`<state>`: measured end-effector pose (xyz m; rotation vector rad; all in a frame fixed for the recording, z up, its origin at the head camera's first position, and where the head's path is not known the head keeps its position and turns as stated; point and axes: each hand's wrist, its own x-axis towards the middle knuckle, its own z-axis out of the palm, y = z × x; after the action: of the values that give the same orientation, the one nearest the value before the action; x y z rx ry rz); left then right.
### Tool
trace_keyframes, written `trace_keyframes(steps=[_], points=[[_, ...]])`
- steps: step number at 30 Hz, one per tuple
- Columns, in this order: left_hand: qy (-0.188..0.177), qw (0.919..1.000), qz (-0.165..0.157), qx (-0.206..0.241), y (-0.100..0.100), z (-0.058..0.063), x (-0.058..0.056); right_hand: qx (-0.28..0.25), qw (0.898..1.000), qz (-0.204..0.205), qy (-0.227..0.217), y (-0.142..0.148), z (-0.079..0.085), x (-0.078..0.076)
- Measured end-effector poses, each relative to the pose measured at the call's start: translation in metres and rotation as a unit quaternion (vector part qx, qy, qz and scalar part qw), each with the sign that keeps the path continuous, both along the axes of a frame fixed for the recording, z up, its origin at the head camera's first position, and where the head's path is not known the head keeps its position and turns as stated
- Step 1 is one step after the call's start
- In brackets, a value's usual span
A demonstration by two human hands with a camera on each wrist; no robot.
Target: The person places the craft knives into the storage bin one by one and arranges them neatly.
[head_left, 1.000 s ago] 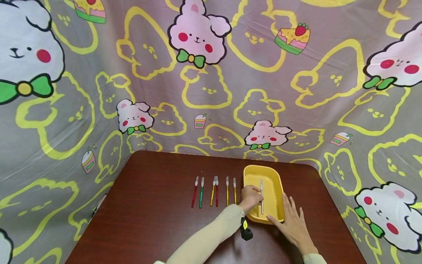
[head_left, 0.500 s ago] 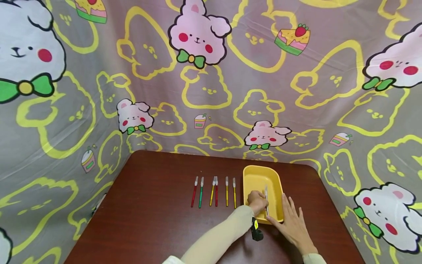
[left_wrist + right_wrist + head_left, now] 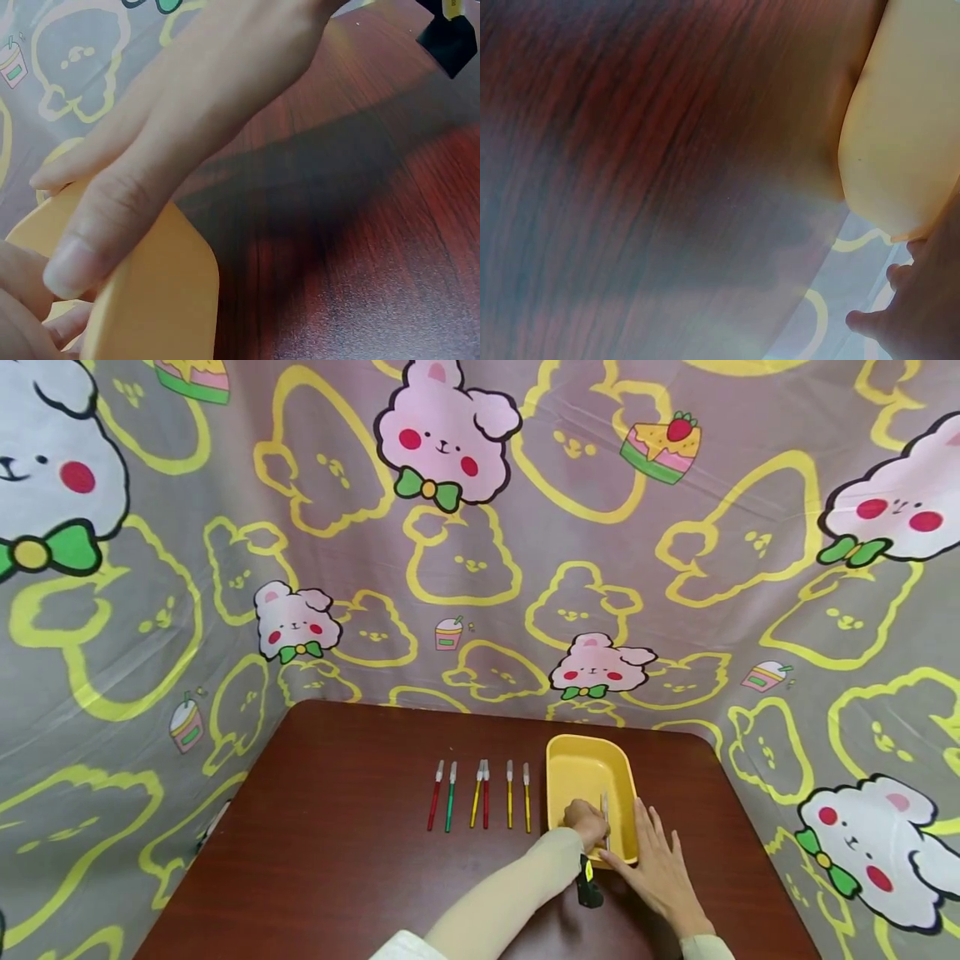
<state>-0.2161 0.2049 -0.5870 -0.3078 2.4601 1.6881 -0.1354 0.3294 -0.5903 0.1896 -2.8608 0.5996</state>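
Observation:
My left hand is down inside a yellow plastic tray, its fingers curled around a slim silver pen-like tool with a clear cap. The tool lies lengthwise, close over the tray floor, partly hidden by the hand. At the tray's near right corner rests my right hand, fingers straight along the outer side and thumb over the rim. In the left wrist view the right thumb presses the tray edge, with some left fingers at the lower left. The right wrist view shows the tray's outer wall.
Left of the tray, several slim capped pen-like tools stand out on the dark wooden table: a red one, a green one and yellow ones among them. A patterned curtain surrounds the table.
My left hand has moved right and slightly nearer within the tray, carrying the silver tool with it. The right hand keeps its place on the tray. The head view has shifted slightly.

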Motion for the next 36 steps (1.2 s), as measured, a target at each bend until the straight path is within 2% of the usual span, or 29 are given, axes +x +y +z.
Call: trace_keyframes(steps=[4,7,14,19,26,32,36], points=[[0.001,0.9998,-0.022,-0.003,-0.001,-0.003,0.003,0.0,1.0,0.0,0.002,0.0,-0.001,0.0],[0.009,0.9992,-0.033,-0.022,-0.002,-0.004,0.005,0.002,1.0,-0.001,0.0,0.001,-0.003,-0.001],[0.02,0.9972,-0.032,-0.064,-0.002,0.0,0.006,0.005,1.0,-0.002,0.01,0.001,-0.005,-0.002],[0.02,0.9964,-0.036,-0.074,-0.003,0.002,0.007,0.004,1.0,-0.002,0.015,0.001,-0.006,-0.001],[0.012,0.997,-0.059,-0.049,-0.007,-0.002,0.005,0.001,1.0,-0.003,0.005,0.0,-0.006,-0.001],[0.014,0.9971,-0.063,-0.04,-0.006,-0.008,0.0,0.007,1.0,-0.004,-0.004,0.002,-0.003,-0.002],[0.006,0.9982,-0.059,0.01,-0.004,-0.003,-0.003,0.003,1.0,-0.004,-0.007,0.002,-0.004,-0.002]])
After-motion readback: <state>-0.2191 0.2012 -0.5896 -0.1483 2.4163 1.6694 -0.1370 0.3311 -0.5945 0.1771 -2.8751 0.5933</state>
